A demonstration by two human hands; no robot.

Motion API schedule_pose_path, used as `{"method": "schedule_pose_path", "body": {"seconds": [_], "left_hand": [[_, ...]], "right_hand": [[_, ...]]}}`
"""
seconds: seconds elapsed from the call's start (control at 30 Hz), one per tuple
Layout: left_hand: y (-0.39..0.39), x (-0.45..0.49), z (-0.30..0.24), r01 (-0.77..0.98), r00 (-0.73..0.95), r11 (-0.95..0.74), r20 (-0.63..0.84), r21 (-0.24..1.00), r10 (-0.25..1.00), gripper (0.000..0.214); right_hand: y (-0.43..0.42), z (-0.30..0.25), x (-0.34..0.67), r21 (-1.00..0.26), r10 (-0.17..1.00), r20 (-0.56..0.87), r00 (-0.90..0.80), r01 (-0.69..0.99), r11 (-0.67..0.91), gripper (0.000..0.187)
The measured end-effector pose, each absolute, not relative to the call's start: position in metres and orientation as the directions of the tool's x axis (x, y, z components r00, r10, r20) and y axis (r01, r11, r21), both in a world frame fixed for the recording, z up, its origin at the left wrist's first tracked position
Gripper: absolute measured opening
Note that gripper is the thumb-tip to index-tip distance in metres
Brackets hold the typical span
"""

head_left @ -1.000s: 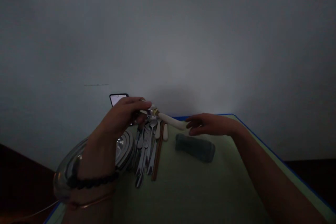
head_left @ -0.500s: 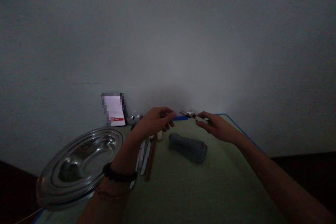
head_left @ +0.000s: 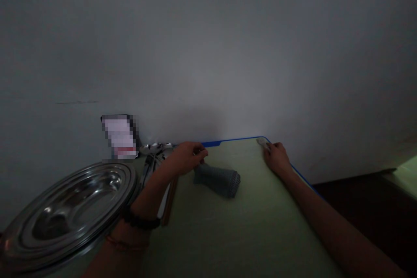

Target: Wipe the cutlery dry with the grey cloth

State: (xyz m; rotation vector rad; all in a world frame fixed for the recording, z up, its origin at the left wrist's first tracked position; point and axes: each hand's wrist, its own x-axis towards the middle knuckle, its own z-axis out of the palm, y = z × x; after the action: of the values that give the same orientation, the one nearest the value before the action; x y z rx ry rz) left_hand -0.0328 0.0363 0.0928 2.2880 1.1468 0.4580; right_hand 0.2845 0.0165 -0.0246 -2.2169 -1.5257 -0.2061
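A: Your right hand (head_left: 277, 158) has its fingers closed round a pale utensil (head_left: 262, 142) at the far right corner of the tabletop (head_left: 254, 234); blur hides its type. Finished with?

B: Not yet, I judge: your grip is unreleased. Your left hand (head_left: 186, 157) has fingers loosely parted, apparently empty, by the grey cloth (head_left: 215, 180); contact cannot be told.

A: Outstanding?

B: Probably your cutlery (head_left: 155, 147), bunched beside the metal plates (head_left: 74, 208).
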Motion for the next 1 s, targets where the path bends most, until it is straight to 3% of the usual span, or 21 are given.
{"method": "schedule_pose_path", "body": {"seconds": [0.3, 0.43, 0.5, 0.6, 0.67, 0.73, 0.87, 1.0], "left_hand": [[0.045, -0.046, 0.092, 0.773, 0.499, -0.498, 0.107, 0.394, 0.86, 0.026], [0.051, -0.057, 0.095, 0.85, 0.398, -0.438, 0.188, 0.292, 0.898, 0.028], [0.054, -0.063, 0.095, 0.889, 0.338, -0.385, 0.21, 0.249, 0.917, 0.028], [0.056, -0.069, 0.092, 0.935, 0.255, -0.292, 0.188, 0.201, 0.948, 0.032], [0.057, -0.072, 0.089, 0.95, 0.236, -0.259, 0.142, 0.173, 0.961, 0.033], [0.056, -0.071, 0.084, 0.955, 0.248, -0.261, 0.098, 0.144, 0.964, 0.03], [0.057, -0.065, 0.073, 0.961, 0.262, -0.263, 0.023, 0.089, 0.965, 0.03], [0.058, -0.061, 0.061, 0.97, 0.238, -0.236, -0.033, 0.051, 0.971, 0.03]], "right_hand": [[0.011, -0.02, 0.29, -0.22, 0.846, 0.344, 0.408, 0.911, -0.35, 0.043], [0.008, -0.02, 0.281, -0.158, 0.769, 0.535, 0.349, 0.936, -0.315, 0.042], [0.008, -0.019, 0.268, -0.141, 0.729, 0.641, 0.24, 0.971, -0.196, 0.039], [0.003, -0.015, 0.235, -0.198, 0.695, 0.718, 0.042, 0.969, 0.145, 0.032], [-0.005, -0.01, 0.209, -0.324, 0.732, 0.679, -0.053, 0.874, 0.363, 0.03], [-0.017, -0.006, 0.187, -0.368, 0.758, 0.613, -0.222, 0.769, 0.522, 0.032], [-0.036, 0.0, 0.162, -0.287, 0.69, 0.523, -0.5, 0.659, 0.696, 0.041], [-0.036, -0.002, 0.159, -0.256, 0.677, 0.468, -0.569, 0.646, 0.719, 0.05]]}}
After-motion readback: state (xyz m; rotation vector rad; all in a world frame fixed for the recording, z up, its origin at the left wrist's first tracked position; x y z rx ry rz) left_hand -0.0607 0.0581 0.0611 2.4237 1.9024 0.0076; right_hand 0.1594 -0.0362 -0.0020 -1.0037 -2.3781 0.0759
